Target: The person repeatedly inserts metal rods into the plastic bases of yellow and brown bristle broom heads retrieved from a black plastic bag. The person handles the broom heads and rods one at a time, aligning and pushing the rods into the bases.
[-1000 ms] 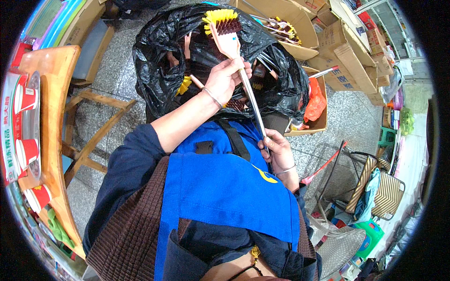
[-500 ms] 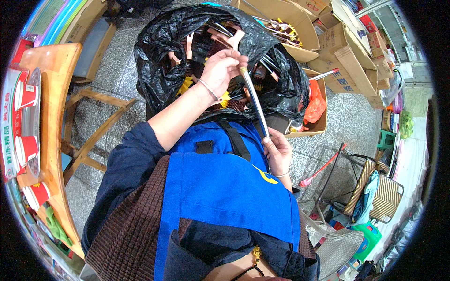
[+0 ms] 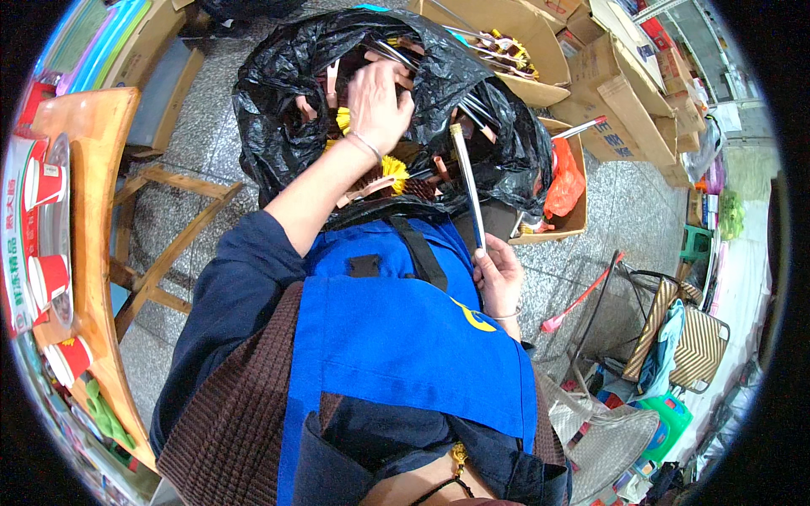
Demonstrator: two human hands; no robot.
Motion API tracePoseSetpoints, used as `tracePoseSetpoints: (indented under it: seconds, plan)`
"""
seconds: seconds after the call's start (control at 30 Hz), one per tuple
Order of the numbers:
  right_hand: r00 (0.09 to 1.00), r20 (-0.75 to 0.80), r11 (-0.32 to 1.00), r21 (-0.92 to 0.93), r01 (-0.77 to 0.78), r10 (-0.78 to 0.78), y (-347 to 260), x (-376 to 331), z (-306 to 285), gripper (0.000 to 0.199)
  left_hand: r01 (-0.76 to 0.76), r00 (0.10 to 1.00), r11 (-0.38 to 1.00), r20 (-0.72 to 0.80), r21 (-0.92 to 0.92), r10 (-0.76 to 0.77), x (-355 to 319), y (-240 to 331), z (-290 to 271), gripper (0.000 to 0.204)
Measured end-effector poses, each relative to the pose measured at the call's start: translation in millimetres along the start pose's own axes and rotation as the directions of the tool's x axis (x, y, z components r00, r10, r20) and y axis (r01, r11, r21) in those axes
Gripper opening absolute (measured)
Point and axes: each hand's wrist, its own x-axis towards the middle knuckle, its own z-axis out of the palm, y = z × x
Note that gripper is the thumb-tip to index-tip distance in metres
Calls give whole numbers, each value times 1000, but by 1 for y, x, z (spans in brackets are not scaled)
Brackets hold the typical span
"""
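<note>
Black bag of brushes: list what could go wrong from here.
1. The left hand is deep in the black bag among metal rods and brush heads; a finger could get poked or scraped.
2. The right hand grips only the low end of the long handle, so its top may sway and snag the thin plastic.

1 head-worn fisheye view; looks steeply down, close over blue apron [image 3: 405, 337].

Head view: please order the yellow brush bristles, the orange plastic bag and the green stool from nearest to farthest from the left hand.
From the left hand:
1. Yellow brush bristles, just below it in the black bag.
2. Orange plastic bag, to the right, in a cardboard box.
3. Green stool, far right on the floor.
</note>
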Motion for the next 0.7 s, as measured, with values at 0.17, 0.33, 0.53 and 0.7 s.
tracePoseSetpoints:
  seconds: [0.17,0.33,0.53,0.7]
  plan:
    - [999,32,1000,-12,8,-8,-1,-2,2,27,73,854,890,433,449,-289,14,-21,-7,52]
    - [999,9,997,-71,-33,33,-1,0,4,23,52,877,868,393,494,-276,4,-30,7,50]
    - [1000,-4,992,-125,-19,19,4,3,0,13,62,848,868,433,492,-306,13,-44,13,30]
    - [1000,-10,1000,26,14,-14,1,8,-1,19,-218,806,922,591,319,-14,-9,-7,-5,20]
